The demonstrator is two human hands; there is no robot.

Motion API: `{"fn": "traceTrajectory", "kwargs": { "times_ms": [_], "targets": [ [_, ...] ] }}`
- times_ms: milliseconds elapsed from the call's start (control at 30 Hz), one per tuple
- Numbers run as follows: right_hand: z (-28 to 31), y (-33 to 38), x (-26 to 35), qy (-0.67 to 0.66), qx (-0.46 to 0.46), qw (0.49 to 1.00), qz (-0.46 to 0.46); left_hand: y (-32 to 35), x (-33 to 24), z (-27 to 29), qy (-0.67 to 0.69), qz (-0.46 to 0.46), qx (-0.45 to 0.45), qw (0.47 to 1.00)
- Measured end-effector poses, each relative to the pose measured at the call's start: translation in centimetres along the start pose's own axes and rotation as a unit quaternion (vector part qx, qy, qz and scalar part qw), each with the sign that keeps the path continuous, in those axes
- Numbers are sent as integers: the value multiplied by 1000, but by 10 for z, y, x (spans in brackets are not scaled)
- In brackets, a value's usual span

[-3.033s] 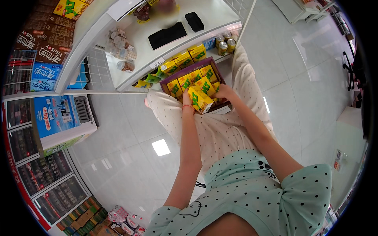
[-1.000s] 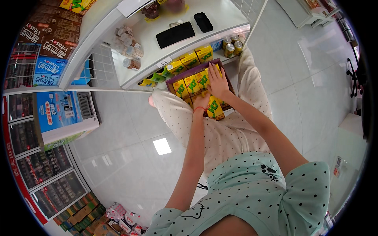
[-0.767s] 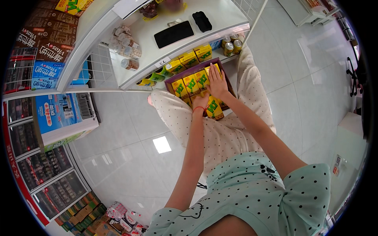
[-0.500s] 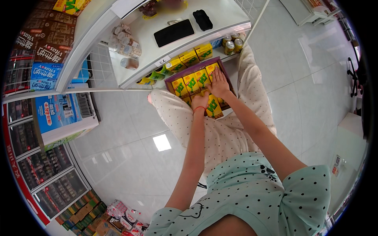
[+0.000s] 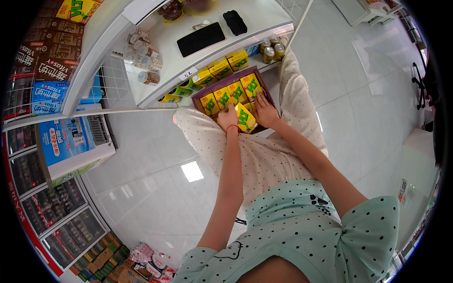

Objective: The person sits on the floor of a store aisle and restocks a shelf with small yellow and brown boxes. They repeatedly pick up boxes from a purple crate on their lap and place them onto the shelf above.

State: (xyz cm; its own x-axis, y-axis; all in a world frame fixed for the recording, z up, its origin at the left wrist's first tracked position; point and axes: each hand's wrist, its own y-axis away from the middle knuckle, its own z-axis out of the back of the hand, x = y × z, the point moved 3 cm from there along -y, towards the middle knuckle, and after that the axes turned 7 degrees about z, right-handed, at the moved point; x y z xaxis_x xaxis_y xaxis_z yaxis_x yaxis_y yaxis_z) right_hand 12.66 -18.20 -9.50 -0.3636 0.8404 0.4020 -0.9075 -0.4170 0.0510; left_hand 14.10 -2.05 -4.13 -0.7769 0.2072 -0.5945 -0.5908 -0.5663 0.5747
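A purple cardboard tray (image 5: pixel 269 94) stands between my knees, packed with yellow drink cartons (image 5: pixel 222 98). At its near side, one yellow drink carton (image 5: pixel 246 119) sits tilted and higher than its neighbours, between my two hands. My left hand (image 5: pixel 228 118), a red band at its wrist, is curled close against that carton's left side; its fingertips are hidden down among the cartons. My right hand (image 5: pixel 267 112) lies with fingers stretched over the tray's right part, its fingertips beside the far right carton. The thumb side of this hand is next to the tilted carton.
Just beyond the tray, a low shelf holds more yellow cartons (image 5: pixel 220 68) and several cans (image 5: pixel 268 54). Above it, a white shelf (image 5: pixel 170 70) carries a black phone (image 5: pixel 201 39), a black case (image 5: pixel 235 23) and jars (image 5: pixel 149 78). A blue carton box (image 5: pixel 63 137) stands at left.
The tilted carton has shifted a little away from me, farther over the tray. My left hand has moved left, off its top area. My right hand has slid back toward me.
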Motion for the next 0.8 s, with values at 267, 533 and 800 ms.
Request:
{"fn": "traceTrajectory", "kwargs": {
  "times_ms": [267,533,800],
  "targets": [
    [63,-8,49,-189,-21,979,67,-15,18,-3,0,-44,-69,997],
    [62,-21,74,-136,-27,990,-21,-2,-3,8,-8,-183,-98,978],
    [56,-68,61,-162,-98,974,-129,-26,13,7,330,-15,146,933]
  ]
}}
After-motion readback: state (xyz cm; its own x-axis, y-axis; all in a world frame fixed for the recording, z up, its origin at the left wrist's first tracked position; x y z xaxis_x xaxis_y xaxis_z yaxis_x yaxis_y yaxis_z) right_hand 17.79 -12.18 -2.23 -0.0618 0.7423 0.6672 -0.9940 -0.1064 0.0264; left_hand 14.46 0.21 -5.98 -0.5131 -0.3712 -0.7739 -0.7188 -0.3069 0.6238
